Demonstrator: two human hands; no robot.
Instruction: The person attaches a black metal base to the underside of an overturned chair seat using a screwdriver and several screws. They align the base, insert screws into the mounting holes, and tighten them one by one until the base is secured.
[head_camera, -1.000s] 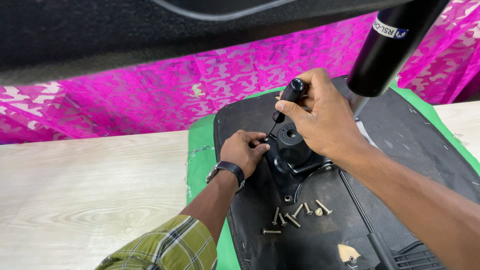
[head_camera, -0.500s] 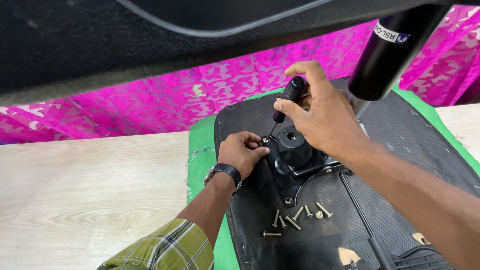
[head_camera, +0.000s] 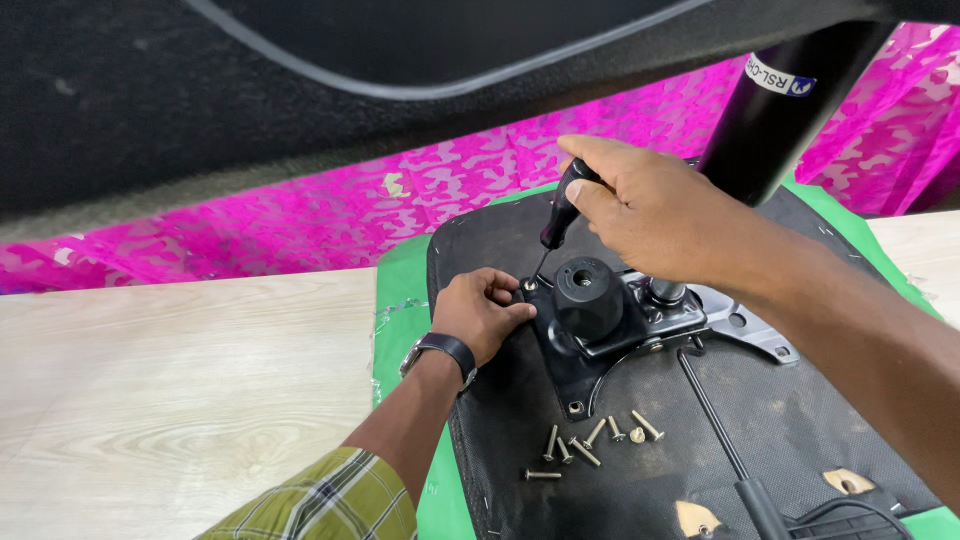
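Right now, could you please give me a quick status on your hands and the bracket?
Right hand gripping screwdriver. Left hand steadying bracket corner. Loose screws beside it.

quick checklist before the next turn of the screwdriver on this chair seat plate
1. Screwdriver gripped in right hand: ok.
2. Tip seated in the corner screw: cannot tell, too small.
3. Left hand steadying the metal plate beside that screw: ok.
4. Left fingers away from the tip: not ok, right beside it.
5. Loose screws within reach on the seat underside: ok.
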